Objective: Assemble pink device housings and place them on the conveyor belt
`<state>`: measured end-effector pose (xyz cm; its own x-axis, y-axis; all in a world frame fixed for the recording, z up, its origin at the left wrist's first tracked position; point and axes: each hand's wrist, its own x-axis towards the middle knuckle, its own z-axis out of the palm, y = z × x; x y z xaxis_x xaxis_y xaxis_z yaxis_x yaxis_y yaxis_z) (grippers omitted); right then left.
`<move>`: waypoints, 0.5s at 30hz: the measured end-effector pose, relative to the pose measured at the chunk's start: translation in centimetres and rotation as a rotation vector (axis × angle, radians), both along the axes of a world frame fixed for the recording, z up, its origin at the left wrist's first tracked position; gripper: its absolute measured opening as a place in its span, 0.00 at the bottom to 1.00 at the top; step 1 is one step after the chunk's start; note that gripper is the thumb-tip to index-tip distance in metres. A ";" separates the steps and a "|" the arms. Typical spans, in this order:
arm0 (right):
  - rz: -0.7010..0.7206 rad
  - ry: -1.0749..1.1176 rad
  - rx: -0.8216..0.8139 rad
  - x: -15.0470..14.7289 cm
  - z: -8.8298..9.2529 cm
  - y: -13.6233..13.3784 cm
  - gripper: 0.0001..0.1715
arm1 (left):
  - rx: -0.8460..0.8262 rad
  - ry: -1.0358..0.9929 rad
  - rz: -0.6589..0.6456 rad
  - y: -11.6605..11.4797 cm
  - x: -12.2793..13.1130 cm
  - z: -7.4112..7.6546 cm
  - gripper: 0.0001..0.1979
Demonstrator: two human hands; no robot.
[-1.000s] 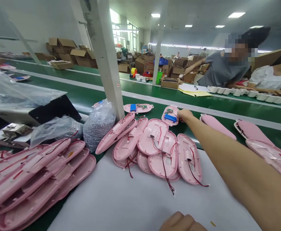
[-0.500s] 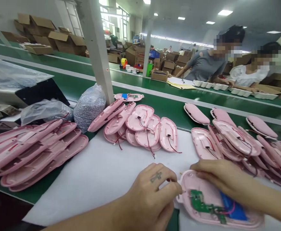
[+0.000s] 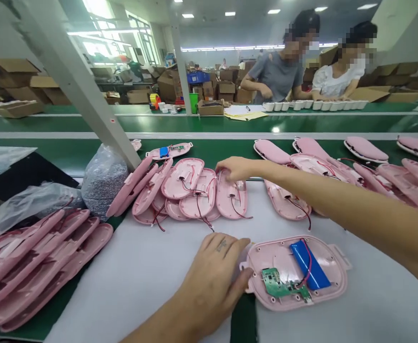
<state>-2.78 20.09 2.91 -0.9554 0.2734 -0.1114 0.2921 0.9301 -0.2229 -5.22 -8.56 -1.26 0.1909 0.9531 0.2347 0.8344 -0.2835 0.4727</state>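
A pink shell half (image 3: 296, 273) lies open-side up on the white mat (image 3: 151, 271), holding a blue battery (image 3: 309, 265) and a green circuit board (image 3: 279, 281). My left hand (image 3: 214, 276) rests flat beside it, fingers spread and touching its left end. My right hand (image 3: 234, 168) reaches far forward, with its fingers curled on the top edge of a pink cover with red and black wires (image 3: 231, 195), the rightmost of an overlapping heap.
More pink covers are stacked at left (image 3: 40, 267) and right (image 3: 373, 176). A bag of small grey parts (image 3: 103, 178) leans by a slanted white post (image 3: 83, 90). Across the green conveyor (image 3: 209, 125), two people work at a row of white cups (image 3: 312, 105).
My right hand fetched the shell with the battery from the conveyor, set it on the mat, let go, and has reached forward to the heap of covers. My left hand flattened beside the shell.
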 end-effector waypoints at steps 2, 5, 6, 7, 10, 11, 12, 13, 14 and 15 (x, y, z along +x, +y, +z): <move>-0.015 0.019 -0.032 1.7 1.3 0.8 0.23 | 0.013 0.042 0.002 0.4 -0.5 0.0 0.10; -0.083 0.117 -0.045 7.2 4.9 1.0 0.15 | 0.035 0.109 -0.055 1.0 -1.6 0.6 0.10; -0.145 0.182 -0.026 9.5 5.9 0.5 0.12 | 0.026 0.118 -0.080 1.2 -2.0 1.0 0.10; -0.226 0.258 -0.009 12.0 6.6 -0.2 0.10 | 0.009 0.116 -0.104 1.3 -2.3 1.5 0.09; -0.443 0.464 -0.114 19.4 5.8 -4.1 0.10 | -0.077 -0.053 -0.101 1.8 -2.7 2.6 0.06; -0.476 0.503 -0.209 21.5 4.5 -5.7 0.11 | -0.125 -0.170 -0.064 2.0 -2.6 2.7 0.05; -0.506 0.515 -0.286 23.4 3.0 -7.3 0.11 | -0.173 -0.305 -0.017 2.2 -2.4 2.7 0.04; -0.544 0.535 -0.333 24.9 1.5 -8.7 0.11 | -0.218 -0.445 0.031 2.4 -2.1 2.6 0.03; -0.581 0.553 -0.362 26.1 0.0 -10.0 0.12 | -0.252 -0.578 0.069 2.6 -1.7 2.4 0.04; -0.622 0.580 -0.373 26.9 -1.3 -11.0 0.11 | -0.266 -0.691 0.092 2.9 -1.2 2.2 0.06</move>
<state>24.09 9.11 1.65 -0.5830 0.7977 0.1545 0.4633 0.4826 -0.7433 -6.44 -5.70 0.93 0.0005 0.9995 0.0316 0.3369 -0.0299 0.9411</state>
